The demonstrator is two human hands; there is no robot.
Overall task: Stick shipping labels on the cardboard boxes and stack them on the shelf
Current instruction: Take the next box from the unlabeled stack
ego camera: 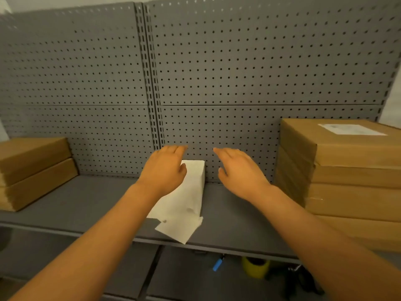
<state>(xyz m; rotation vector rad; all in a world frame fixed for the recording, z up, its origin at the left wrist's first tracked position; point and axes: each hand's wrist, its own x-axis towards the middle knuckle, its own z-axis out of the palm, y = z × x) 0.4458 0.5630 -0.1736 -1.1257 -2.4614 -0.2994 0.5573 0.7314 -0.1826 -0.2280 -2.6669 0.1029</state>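
both hands reach out flat, fingers straight, holding nothing; the left hand [165, 168] hovers over the white stack of labels [184, 196] on the grey shelf [86, 200]; the right hand [240, 170] hangs just right of it; labelled cardboard boxes [347, 170] stand stacked far right, two unlabelled boxes [32, 170] far left.

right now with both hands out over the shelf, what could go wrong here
The loose sheet overhangs the front edge of the shelf, so the left hand, open above the white label stack, might knock it off. The right stack of boxes looks tall and uneven; bumping it with the right hand could shift it.
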